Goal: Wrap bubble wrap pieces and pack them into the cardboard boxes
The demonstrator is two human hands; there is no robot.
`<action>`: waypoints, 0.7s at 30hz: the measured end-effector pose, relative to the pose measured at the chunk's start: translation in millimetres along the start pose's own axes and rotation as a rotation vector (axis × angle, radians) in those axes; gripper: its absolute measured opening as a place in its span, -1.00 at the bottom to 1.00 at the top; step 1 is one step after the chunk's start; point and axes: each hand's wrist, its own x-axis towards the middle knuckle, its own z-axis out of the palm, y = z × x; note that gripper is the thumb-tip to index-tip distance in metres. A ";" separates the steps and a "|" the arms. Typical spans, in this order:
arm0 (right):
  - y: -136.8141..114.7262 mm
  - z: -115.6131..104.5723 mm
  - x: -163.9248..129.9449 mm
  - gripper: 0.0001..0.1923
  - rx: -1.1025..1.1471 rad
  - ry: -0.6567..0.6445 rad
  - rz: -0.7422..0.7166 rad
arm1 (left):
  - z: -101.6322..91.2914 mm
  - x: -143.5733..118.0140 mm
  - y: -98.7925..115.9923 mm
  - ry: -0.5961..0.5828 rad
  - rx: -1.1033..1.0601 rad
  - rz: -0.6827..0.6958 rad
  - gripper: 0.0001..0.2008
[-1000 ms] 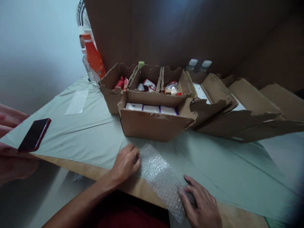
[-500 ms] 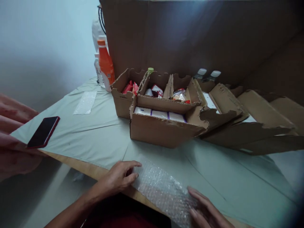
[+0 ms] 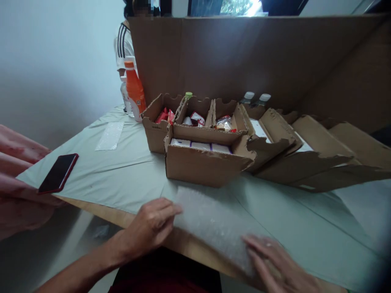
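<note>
A sheet of clear bubble wrap stretches between my two hands, close to the table's front edge and blurred by motion. My left hand has its fingers closed in a pinch at the sheet's left end. At the right end, my right hand grips the wrap between its thumb and fingers. Just beyond the sheet stands an open cardboard box holding white packs with purple edges. A second, smaller piece of bubble wrap lies flat further left on the table.
Behind are more cardboard boxes with snack packets. An orange bottle stands at the back left, and a phone lies near the left edge. A large cardboard panel rises at the back. A person is partly visible behind it.
The view has tilted up, bringing the person and a window in. Both hands keep hold of the bubble wrap, whose right end has shifted up a little; the left fingers have closed more.
</note>
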 end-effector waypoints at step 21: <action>-14.8 -13.3 306.3 -0.75 -0.481 -0.731 -0.065 | -103.2 214.5 -39.1 -0.716 0.352 -0.254 -0.75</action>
